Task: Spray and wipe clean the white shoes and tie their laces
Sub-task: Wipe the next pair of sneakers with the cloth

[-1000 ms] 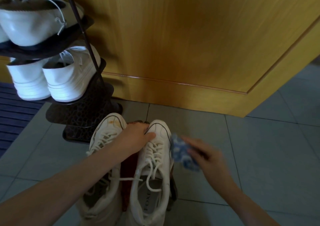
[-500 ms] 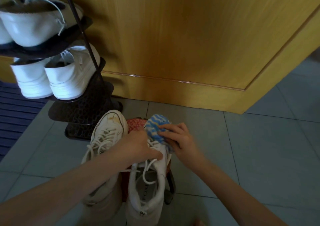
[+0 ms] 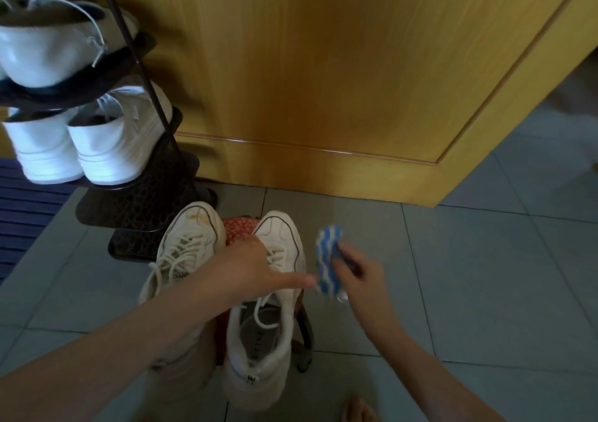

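Left sneaker [image 3: 191,243] and right sneaker [image 3: 278,237] sit side by side on a stool [image 3: 238,230], toes toward the wooden panel [image 3: 323,65] behind, shoe rack [image 3: 145,201] just behind-left, mat [image 3: 19,201] further left, cloth [image 3: 328,259] just right of the right one.

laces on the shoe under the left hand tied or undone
Undone, as far as shows: the laces trail loose over the opening of the shoe with no bow, though the left hand covers part of them.
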Available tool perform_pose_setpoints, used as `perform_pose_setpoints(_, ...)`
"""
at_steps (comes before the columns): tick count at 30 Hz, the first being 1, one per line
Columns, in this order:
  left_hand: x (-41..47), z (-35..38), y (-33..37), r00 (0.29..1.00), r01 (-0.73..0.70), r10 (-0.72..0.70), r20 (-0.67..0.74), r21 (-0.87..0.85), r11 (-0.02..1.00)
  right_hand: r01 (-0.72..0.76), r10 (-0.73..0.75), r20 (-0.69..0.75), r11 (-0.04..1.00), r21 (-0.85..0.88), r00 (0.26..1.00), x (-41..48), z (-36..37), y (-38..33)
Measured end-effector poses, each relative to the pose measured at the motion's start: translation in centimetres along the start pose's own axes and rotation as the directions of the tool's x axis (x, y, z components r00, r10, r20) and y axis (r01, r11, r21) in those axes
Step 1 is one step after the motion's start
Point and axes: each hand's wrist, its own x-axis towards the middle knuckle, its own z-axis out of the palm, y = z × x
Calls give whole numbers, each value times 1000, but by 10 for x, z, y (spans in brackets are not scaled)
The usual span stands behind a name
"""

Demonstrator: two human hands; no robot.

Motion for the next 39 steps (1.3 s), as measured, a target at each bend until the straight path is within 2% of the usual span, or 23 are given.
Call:
perform_pose_setpoints(1,-1,1,1,1000,-8,8,17,13,1000,6,-6,-12,1000,-9,1000,17,5,-5)
perform_pose_setpoints(3,2,5,-2,999,-18,17,28,43,999,24,-15,73,993,-120,997,42,25,-14)
perform_pose_setpoints(5,7,8,-7,999,-46,47,-2,24,999,91,-42,166,951,-296,985,49,42,-8)
perform_pose_setpoints(7,10,8,-10,998,-52,53,-25,52,997,179,-123,167,907,-380,978,40,44,-4)
perform_pose_setpoints(10,9,8,-12,998,-54,56,-37,55,997,238,-207,123,906,-349,971,10,32,5)
perform_pose_setpoints(15,5,6,-12,994,-70,74,-77,55,996,253,-194,249,939,-232,949,-48,27,23)
perform_pose_setpoints(17,3,5,-11,994,-73,79,-79,71,995,262,-209,247,942,-208,946,-55,28,26)
perform_pose_setpoints(19,2,6,-12,993,-75,81,-82,73,994,240,-214,163,957,-164,963,-50,33,25)
perform_pose_setpoints(21,1,6,-11,991,-81,88,-98,70,994,217,-219,-2,966,-138,976,-40,45,21)
perform_pose_setpoints(23,-1,7,-11,989,-78,89,-119,90,993,160,-170,-120,983,-87,978,-23,55,17)
perform_pose_setpoints(25,-1,7,-11,989,-69,82,-121,107,992,107,-118,-161,991,-75,980,2,61,11)
perform_pose_setpoints(29,-1,6,-10,992,-59,72,-104,119,991,12,-26,-141,995,-98,990,41,60,5)
perform_pose_setpoints(35,1,9,-9,990,-49,63,-125,112,993,-48,53,-60,995,93,997,-23,49,10)
perform_pose_setpoints(39,2,9,-11,989,-58,70,-127,98,994,-86,104,-116,985,148,988,-32,56,17)
